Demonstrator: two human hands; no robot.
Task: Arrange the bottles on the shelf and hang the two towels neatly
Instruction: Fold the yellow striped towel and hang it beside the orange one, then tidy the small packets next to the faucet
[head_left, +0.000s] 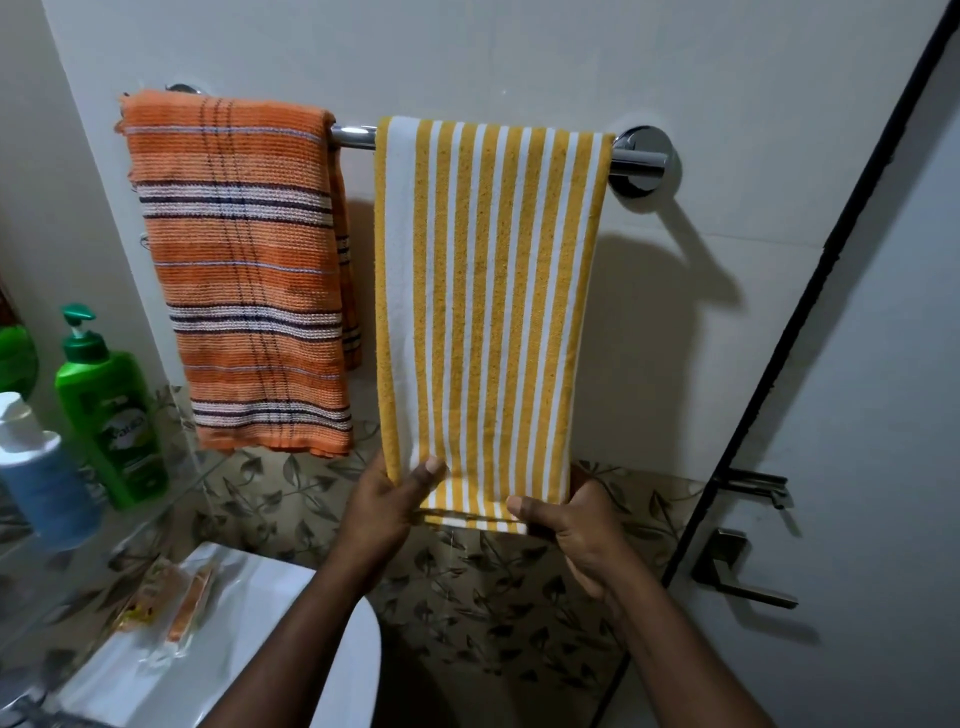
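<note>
Pinched at its lower hem by both hands, the yellow-and-white striped towel (488, 312) is held taut and flat against the wall. The left hand (387, 504) is clamped on the hem's left corner, thumb laid across the front of the cloth and fingers curled out of sight behind it. The right hand (582, 535) is clamped on the right corner in the same way, thumb in front and pointing inward. The two hands are kept apart, with a band of hem showing between the thumbs.

The towel is draped over the right part of the chrome towel bar (353, 137), its right edge just beside the round wall mount (641, 161) at the bar's right end. The stripes run straight down from the bar to the hem.

An orange towel (239, 270) with dark and white cross stripes is hung over the left end of the bar. A short stretch of bare bar is seen between the two towels, and the orange one ends higher than the yellow one.

On the glass shelf (161, 512) at the left edge of the view, a green pump bottle (111, 415) is stood upright near the wall, and a blue bottle (47, 483) with a white cap is stood in front of it, blurred. Part of another green container (15, 358) is cut off by the frame.

Below the shelf a white sink (249, 623) is seen, with wrapped packets (182, 603) lying on its rim. A door handle (737, 577) is fitted to the door (857, 415) at the right
</note>
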